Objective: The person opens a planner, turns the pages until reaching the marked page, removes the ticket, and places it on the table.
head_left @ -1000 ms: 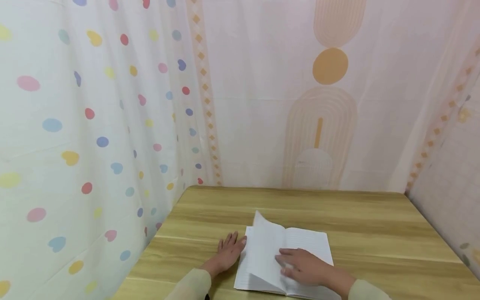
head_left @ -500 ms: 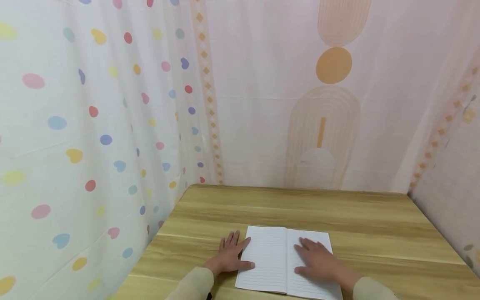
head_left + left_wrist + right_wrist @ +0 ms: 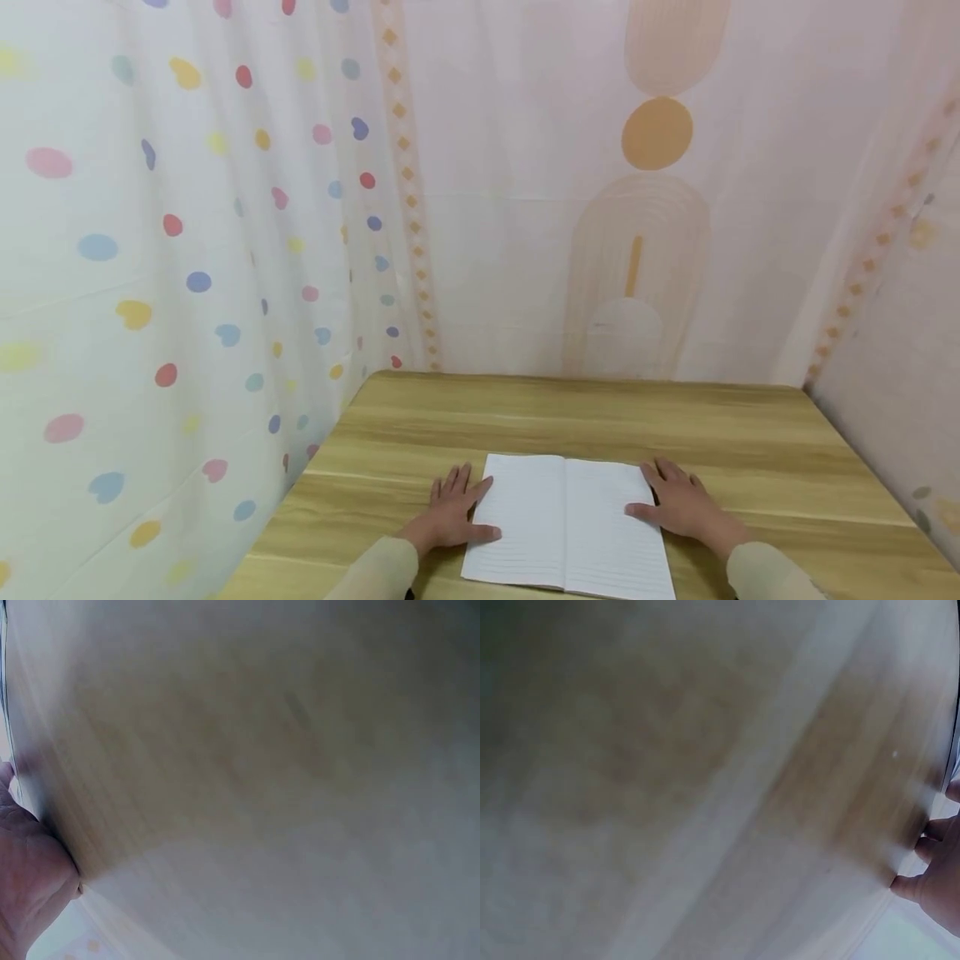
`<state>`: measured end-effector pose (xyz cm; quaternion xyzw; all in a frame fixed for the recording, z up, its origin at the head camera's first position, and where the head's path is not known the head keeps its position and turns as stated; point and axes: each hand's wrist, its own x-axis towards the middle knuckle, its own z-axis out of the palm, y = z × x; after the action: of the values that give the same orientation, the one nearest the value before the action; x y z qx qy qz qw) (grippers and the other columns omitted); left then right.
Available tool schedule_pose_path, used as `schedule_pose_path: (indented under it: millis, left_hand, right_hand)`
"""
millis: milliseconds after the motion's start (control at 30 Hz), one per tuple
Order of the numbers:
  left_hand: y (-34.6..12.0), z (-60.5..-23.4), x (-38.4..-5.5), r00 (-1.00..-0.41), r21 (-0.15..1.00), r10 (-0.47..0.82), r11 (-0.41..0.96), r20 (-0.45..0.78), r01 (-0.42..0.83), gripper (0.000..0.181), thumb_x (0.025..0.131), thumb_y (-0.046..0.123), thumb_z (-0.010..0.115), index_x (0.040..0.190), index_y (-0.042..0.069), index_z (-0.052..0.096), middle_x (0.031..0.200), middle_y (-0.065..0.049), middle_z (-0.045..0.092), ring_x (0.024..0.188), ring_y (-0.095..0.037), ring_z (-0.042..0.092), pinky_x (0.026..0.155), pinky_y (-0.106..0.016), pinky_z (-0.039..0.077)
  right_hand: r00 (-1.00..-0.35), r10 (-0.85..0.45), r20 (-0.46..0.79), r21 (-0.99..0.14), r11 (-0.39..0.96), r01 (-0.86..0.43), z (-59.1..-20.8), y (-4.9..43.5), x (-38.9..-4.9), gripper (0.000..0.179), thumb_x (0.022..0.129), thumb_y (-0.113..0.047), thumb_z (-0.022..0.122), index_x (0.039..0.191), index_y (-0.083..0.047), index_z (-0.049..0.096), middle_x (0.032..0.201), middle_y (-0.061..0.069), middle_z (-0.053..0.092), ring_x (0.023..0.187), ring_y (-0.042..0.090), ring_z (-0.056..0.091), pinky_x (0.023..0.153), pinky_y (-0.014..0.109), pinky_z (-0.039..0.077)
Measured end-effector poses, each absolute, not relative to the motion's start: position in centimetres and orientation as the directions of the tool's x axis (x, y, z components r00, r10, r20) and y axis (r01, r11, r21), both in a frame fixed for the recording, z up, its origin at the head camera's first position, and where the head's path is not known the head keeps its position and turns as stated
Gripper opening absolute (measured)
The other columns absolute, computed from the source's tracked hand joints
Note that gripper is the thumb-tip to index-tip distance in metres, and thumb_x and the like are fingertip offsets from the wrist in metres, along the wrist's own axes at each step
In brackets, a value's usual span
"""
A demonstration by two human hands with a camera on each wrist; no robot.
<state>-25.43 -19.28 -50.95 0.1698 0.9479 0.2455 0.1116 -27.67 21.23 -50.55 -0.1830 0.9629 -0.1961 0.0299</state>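
An open notebook (image 3: pixel 525 521) with lined white pages lies flat on the wooden table, its spine running up the middle. My left hand (image 3: pixel 452 515) rests at the notebook's left edge, fingers spread, with the thumb and index fingertip over the page margin. At the opposite edge my right hand (image 3: pixel 684 502) lies with straight fingers, its thumb on the right page and the index fingertip by the top corner. In the left wrist view part of the left hand (image 3: pixel 34 881) shows at the left border. The right wrist view catches the right hand's fingers (image 3: pixel 909 888) against the tabletop.
The wood-grain table (image 3: pixel 600 417) extends behind and to both sides of the notebook. A dotted curtain (image 3: pixel 202 333) hangs along the left, and a patterned curtain (image 3: pixel 510 250) stands behind the table's far edge.
A raised page has come down flat on the left side. My right hand has slid from the notebook's middle across the right page to its outer edge. The left hand stays at the left edge.
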Motion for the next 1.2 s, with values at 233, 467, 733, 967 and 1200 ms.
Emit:
schedule_pose_path:
  millis: [233, 467, 733, 967, 1200]
  left_hand:
    - [-19.3, -51.4, -25.6, -0.919, 0.487, 0.375, 0.829, -0.121, 0.274, 0.091, 0.085, 0.062, 0.067, 0.156, 0.015, 0.033, 0.161, -0.029, 0.006, 0.148, -0.047, -0.001, 0.112, -0.067, -0.005]
    - [-19.4, -51.3, -25.5, -0.919, 0.49, 0.377, 0.826, -0.116, 0.278, 0.091, 0.085, 0.062, 0.066, 0.156, 0.014, 0.034, 0.161, -0.029, 0.007, 0.148, -0.048, 0.0, 0.112, -0.067, -0.003]
    - [-19.5, -51.2, -25.4, -0.913, 0.518, 0.386, 0.813, -0.135, 0.267, 0.092, 0.086, 0.063, 0.066, 0.156, 0.015, 0.032, 0.162, -0.028, 0.004, 0.148, -0.047, -0.003, 0.112, -0.067, -0.005]
    - [-19.4, -51.4, -25.3, -0.913, 0.514, 0.387, 0.814, -0.13, 0.271, 0.091, 0.085, 0.061, 0.067, 0.156, 0.014, 0.034, 0.161, -0.029, 0.005, 0.148, -0.047, -0.002, 0.112, -0.067, -0.005]
    - [-19.5, -51.2, -25.2, -0.918, 0.5, 0.373, 0.825, -0.136, 0.261, 0.091, 0.086, 0.061, 0.067, 0.156, 0.015, 0.033, 0.162, -0.028, 0.005, 0.148, -0.045, -0.002, 0.113, -0.066, -0.004]
  right_hand:
    - [-0.931, -0.364, 0.02, -0.38, 0.859, -0.344, -50.9, 21.2, -27.7, 0.09, 0.09, -0.061, 0.061, 0.147, 0.006, 0.041, 0.148, 0.04, 0.029, 0.136, 0.057, 0.028, 0.101, 0.077, 0.019]
    - [-0.929, -0.368, 0.026, -0.381, 0.856, -0.35, -50.8, 21.0, -27.7, 0.085, 0.09, -0.06, 0.061, 0.145, 0.002, 0.045, 0.148, 0.041, 0.03, 0.136, 0.058, 0.028, 0.101, 0.078, 0.019]
    - [-0.94, -0.341, 0.017, -0.408, 0.856, -0.318, -50.7, 21.5, -28.3, 0.091, 0.088, -0.061, 0.064, 0.145, 0.006, 0.042, 0.145, 0.042, 0.032, 0.133, 0.059, 0.03, 0.098, 0.078, 0.023]
    - [-0.959, -0.285, -0.001, -0.431, 0.865, -0.257, -50.5, 21.6, -29.3, 0.084, 0.089, -0.057, 0.065, 0.143, 0.004, 0.046, 0.144, 0.045, 0.028, 0.132, 0.064, 0.025, 0.099, 0.078, 0.021]
    - [-0.95, -0.308, 0.039, -0.416, 0.86, -0.296, -50.7, 20.6, -30.1, 0.076, 0.088, -0.054, 0.068, 0.138, 0.0, 0.054, 0.143, 0.044, 0.033, 0.132, 0.062, 0.029, 0.1, 0.077, 0.023]
